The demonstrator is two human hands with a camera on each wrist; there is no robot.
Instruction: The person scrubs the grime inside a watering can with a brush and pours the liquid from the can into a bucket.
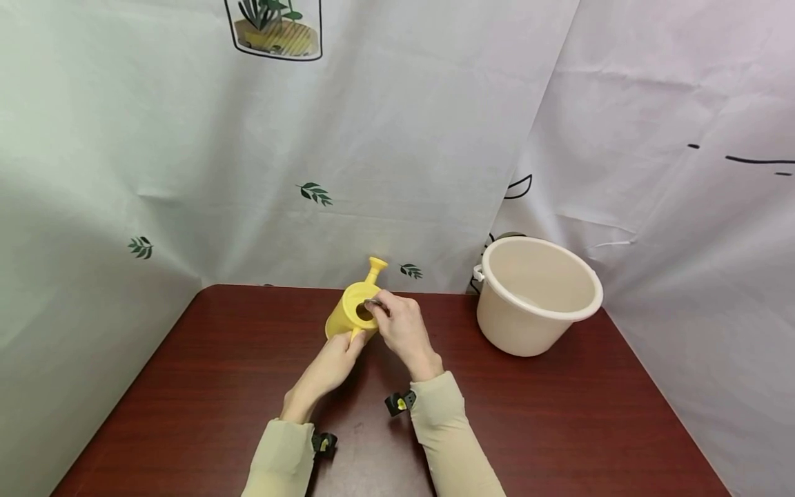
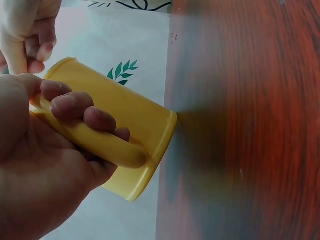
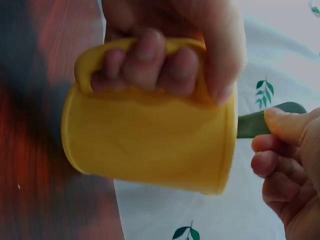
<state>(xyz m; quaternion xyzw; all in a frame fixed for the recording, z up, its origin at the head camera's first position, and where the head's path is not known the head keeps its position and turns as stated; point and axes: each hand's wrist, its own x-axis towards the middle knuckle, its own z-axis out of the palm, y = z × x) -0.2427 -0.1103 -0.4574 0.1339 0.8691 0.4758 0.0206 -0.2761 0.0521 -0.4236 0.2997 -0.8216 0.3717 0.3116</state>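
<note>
- Watering can (image 1: 337, 319), yellow, was toward the desk's (image 1: 248, 386) far edge, just ahead of both hands. Spout (image 1: 373, 271) pointed away from the person.
- Left hand (image 1: 333, 360): fingers wrapped round the can's handle (image 2: 110, 147). Can looked raised; any contact with the desk hard to tell.
- Right hand (image 1: 404, 330): thumb and fingers pinched a flat dark green strip (image 3: 253, 125) at the can's open top (image 1: 364, 313).
- Key relation: strip's long axis ran roughly along the can's length, across the rim. Outer end sat in the right hand, the nearer one to the opening; inner end hidden by the can wall.
- Bucket (image 1: 522, 331), cream, stood on the desk, right of the hands and well apart.
</note>
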